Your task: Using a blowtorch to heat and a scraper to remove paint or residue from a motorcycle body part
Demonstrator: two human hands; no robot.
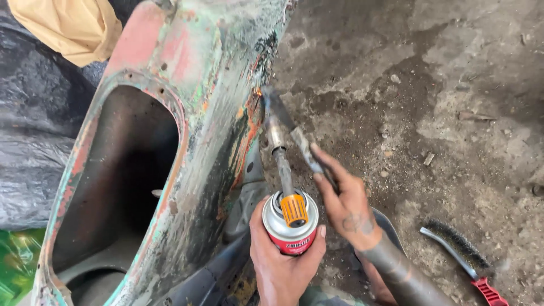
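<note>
Starting at the far left: crumpled black plastic sheeting (31,113), a scrap of green plastic (17,260) in the bottom corner, and a folded tan cloth (68,25) at the top edge. Next, a large old metal body panel (198,85), tilted, with flaking red, green and pale paint, scorched black along its right edge, and a big rounded opening (119,181) showing a dark hollow inside. Just right of that burnt edge, a gas torch nozzle (276,133) pointing up at the panel rim, with a small orange glow at the tip beside the charred paint. Below it, a gas canister (290,224) with a silver top, red band and orange knob, standing end-on to the camera. Wrapped around the canister from beneath, the left hand (280,266), fingers closed firmly on its body. Slightly right, the right hand (347,207), closed on the handle of a narrow metal scraper (300,139), blade angled up-left toward the scorched edge, close beside the nozzle; a grey sleeve (396,272) covering the forearm. Further right, bare stained concrete floor (453,85) with grit and small debris. At the lower right, a wire brush (462,252) with a red handle lying flat on the floor, well apart from both hands.
</note>
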